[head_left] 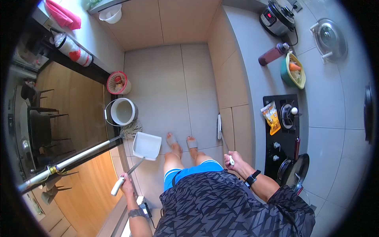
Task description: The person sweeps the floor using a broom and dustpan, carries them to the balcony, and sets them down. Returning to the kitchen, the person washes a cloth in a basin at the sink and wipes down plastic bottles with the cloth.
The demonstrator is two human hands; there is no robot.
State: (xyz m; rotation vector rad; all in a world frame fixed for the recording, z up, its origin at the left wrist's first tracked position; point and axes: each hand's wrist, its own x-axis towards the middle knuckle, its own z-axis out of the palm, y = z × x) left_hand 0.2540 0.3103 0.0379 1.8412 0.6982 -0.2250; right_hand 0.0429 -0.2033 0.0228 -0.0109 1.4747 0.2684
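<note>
My left hand [125, 183] is closed around the handle of a white dustpan [147, 146], whose pan is above the floor or on it, beside the grey mop head [132, 129]; which, I cannot tell. On the other side, my right hand [233, 160] grips the handle of a small broom [219, 127]. The broom's bristle head is low beside the cabinet front. My bare legs and feet in light slippers [192, 143] stand between the two tools.
A white bucket [122, 112] and a pink-rimmed basket [119, 83] stand along the left side. The mop pole [79, 155] leans across the lower left. On the right, the counter [252, 59] holds a gas stove [272, 146], a bottle [273, 54] and a cooker [275, 19].
</note>
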